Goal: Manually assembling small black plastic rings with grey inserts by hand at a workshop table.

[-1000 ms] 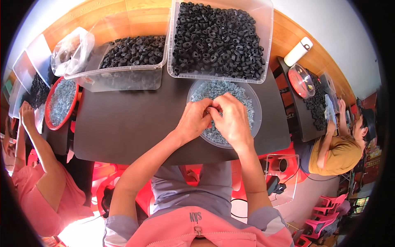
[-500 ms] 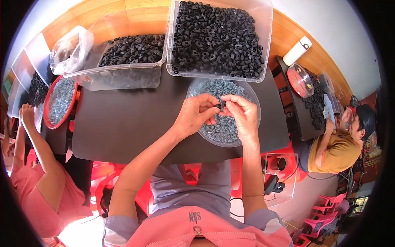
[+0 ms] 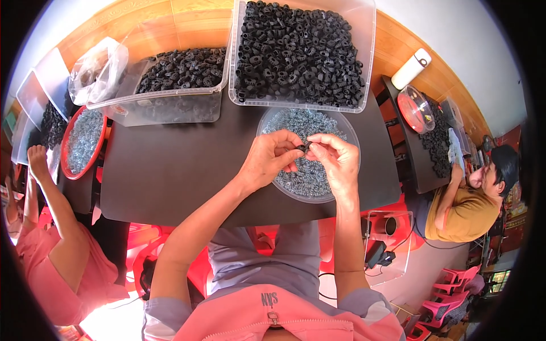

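Over a round clear bowl (image 3: pixel 357 156) of small coiled metal springs (image 3: pixel 307 177), my two hands meet fingertip to fingertip. My left hand (image 3: pixel 272 158) pinches a small black plastic piece (image 3: pixel 301 148) between thumb and forefinger. The fingers of my right hand (image 3: pixel 339 162) are closed on a second small black piece (image 3: pixel 307 146), which touches or nearly touches the first. Fingertips cover most of both pieces, so their exact shape is hidden.
Behind the bowl, a clear bin (image 3: pixel 242 103) holds many black plastic parts; another bin (image 3: pixel 170 108) of black parts stands left on the dark table (image 3: pixel 170 165). A red-rimmed basin (image 3: pixel 102 139) of springs sits farther left. Co-workers sit on both sides.
The black piece at my right fingertips has come closer to the one in my left hand. My arms stay nearly still. At the right, the co-worker's raised hand has lowered.
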{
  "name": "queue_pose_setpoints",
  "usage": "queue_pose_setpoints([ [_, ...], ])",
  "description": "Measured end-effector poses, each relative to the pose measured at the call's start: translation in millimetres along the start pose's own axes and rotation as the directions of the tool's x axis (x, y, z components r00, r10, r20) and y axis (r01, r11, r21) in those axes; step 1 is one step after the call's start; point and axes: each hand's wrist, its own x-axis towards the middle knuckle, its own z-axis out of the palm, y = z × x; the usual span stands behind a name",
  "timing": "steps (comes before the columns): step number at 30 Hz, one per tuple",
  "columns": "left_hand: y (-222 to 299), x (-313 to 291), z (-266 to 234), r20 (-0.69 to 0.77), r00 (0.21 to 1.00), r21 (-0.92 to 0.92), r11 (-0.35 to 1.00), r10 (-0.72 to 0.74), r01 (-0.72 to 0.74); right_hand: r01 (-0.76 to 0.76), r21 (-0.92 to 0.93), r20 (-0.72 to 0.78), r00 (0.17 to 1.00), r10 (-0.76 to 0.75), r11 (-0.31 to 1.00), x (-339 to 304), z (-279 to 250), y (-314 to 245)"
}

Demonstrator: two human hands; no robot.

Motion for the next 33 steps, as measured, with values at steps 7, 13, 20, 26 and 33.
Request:
queue_pose_setpoints([
  [7, -2.2, -0.5, 0.3, -0.011, 1.000, 0.012, 1.000, 0.008, -0.007, -0.033, -0.057, -0.051, 0.998, 0.030, 0.998, -0.8, 3.4, -2.4],
  [13, -5.6, 0.5, 0.6, 0.003, 0.999, 0.046, 0.998, 0.034, -0.034, 0.021, -0.239, -0.023, 0.999, -0.027, 0.971, -1.0, 2.8, -2.9],
  [20, -5.9, -0.4, -0.4, 0.026, 0.998, 0.107, 0.993, 0.050, -0.052, 0.071, -0.385, 0.030, 0.997, -0.064, 0.920, -1.0, 1.9, -6.2],
  [26, -1.8, -2.8, 2.9, -0.042, 0.997, 0.235, 0.971, 0.057, -0.046, 0.220, -0.608, 0.073, 0.972, -0.223, 0.763, 0.1, 15.8, -9.9],
  [33, 3.2, -4.1, 4.2, -0.091, 0.995, 0.306, 0.952, 0.033, -0.004, 0.346, -0.686, 0.142, 0.926, -0.349, 0.640, -1.0, 17.8, -2.5],
])
